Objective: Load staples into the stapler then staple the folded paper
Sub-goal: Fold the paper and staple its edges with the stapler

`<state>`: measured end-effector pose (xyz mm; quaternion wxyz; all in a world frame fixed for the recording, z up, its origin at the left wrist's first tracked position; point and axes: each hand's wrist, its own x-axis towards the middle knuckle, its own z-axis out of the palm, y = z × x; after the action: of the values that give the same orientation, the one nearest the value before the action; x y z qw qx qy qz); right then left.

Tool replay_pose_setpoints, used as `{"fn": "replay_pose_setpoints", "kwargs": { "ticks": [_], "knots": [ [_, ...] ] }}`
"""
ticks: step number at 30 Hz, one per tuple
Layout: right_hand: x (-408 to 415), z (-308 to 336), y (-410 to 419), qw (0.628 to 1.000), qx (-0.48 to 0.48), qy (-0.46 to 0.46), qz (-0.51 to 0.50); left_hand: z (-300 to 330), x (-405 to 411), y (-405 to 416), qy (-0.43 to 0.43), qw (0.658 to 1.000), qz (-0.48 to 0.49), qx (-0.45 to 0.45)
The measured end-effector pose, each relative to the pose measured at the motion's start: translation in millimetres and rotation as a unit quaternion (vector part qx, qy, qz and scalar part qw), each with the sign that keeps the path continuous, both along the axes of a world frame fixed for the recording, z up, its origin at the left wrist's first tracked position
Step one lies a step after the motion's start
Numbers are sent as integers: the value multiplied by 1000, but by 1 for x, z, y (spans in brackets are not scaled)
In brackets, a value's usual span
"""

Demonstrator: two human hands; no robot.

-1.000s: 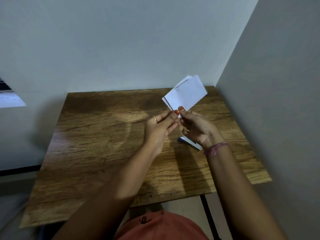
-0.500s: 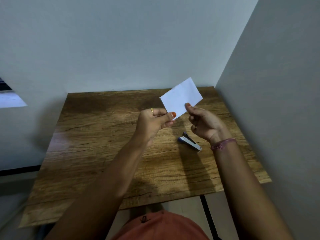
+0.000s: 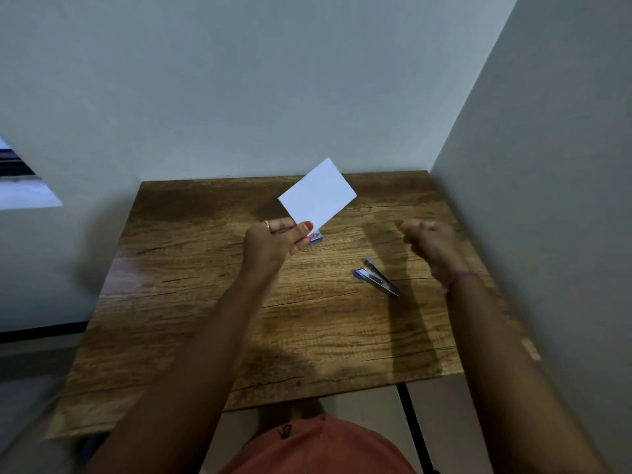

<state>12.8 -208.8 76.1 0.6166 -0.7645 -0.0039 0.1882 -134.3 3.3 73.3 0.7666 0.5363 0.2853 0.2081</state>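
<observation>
Left hand [image 3: 273, 242] pinches folded paper [image 3: 318, 193] beyond stapler [image 3: 376, 278]; right hand [image 3: 429, 239] blurred, empty, fingers loose; stapling apparently not yet done

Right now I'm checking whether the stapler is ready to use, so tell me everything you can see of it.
The stapler is small, with a blue body and shiny metal parts. It lies on the wooden table, right of centre, its top arm hinged slightly open at the blue end. Nothing touches it; the right hand hovers beyond it. Whether staples are loaded cannot be seen.
</observation>
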Motion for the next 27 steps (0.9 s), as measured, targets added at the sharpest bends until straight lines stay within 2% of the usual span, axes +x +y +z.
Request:
{"fn": "replay_pose_setpoints", "kwargs": {
  "ticks": [3, 5, 6, 7, 8, 9, 11, 12, 13, 16, 19, 27],
  "knots": [
    [-25, -35, 14, 975, -175, -45, 131, -5, -1, -6, -2, 1000, -11, -10],
    [-36, -55, 21, 924, -301, -112, 207, -6, 0, -9, -2, 1000, -14, -15],
    [-38, -62, 23, 905, -334, -156, 209, -6, 0, -9, -3, 1000, -17, -17],
    [-39, -65, 23, 903, -337, -183, 195, -6, 0, -10, -6, 1000, -20, -20],
    [-39, -67, 23, 915, -314, -185, 174, -5, 0, -10, -11, 999, -24, -25],
    [-40, -66, 23, 943, -259, -151, 148, -4, 0, -10, -16, 999, -27, -29],
    [-45, -60, 22, 992, -60, -6, 108, -3, 0, -11, -24, 999, -31, -35],
    [-48, -54, 22, 989, 60, 75, 110, -2, 1, -12, -26, 998, -34, -36],
    [-51, -48, 22, 970, 159, 141, 120, -1, 2, -13, -28, 998, -37, -37],
    [-54, -29, 23, 908, 326, 223, 141, 2, 5, -18, -41, 997, -57, -36],
    [-57, -13, 28, 884, 381, 224, 153, 5, 7, -22, -46, 996, -75, -26],
    [-64, -1, 39, 911, 337, 181, 155, 8, 7, -25, -46, 994, -80, 60]
  ]
}}
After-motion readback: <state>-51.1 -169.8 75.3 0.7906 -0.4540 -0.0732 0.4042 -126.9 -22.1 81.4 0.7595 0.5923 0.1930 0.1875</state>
